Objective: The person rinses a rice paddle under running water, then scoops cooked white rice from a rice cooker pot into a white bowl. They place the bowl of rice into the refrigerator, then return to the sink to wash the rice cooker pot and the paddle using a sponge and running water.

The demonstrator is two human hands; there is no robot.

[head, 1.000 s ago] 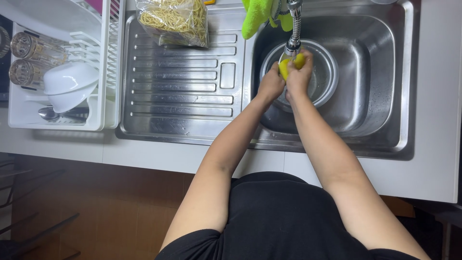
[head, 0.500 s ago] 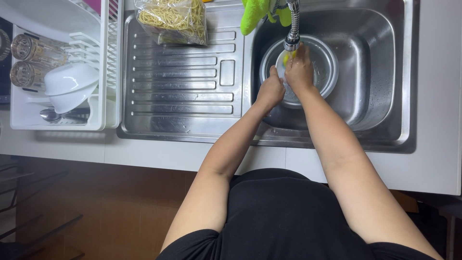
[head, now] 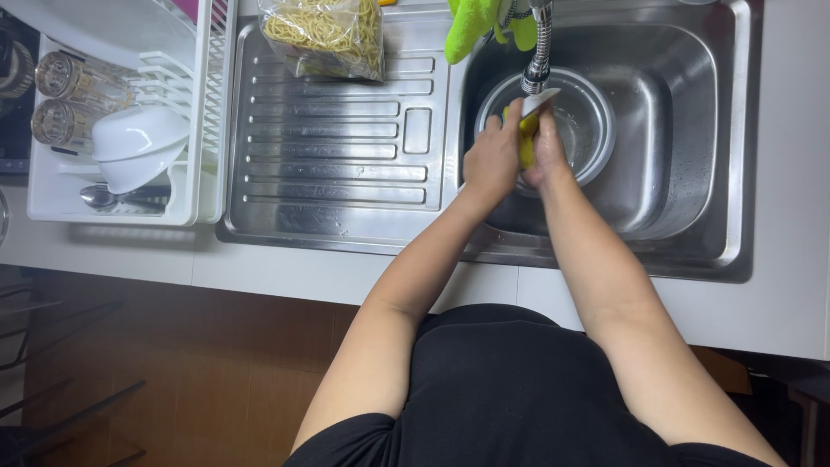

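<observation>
A white countertop (head: 259, 268) is fitted with a stainless sink unit (head: 735, 173) and ribbed drainboard (head: 337, 164). Dark wood-brown cabinet fronts (head: 216, 380) are seen below. The scene is lit evenly, with glare on the steel.

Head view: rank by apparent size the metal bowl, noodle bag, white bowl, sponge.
1. Metal bowl
2. Noodle bag, cut off at the top, so unsure against the metal bowl
3. White bowl
4. Sponge, mostly hidden by hands
</observation>
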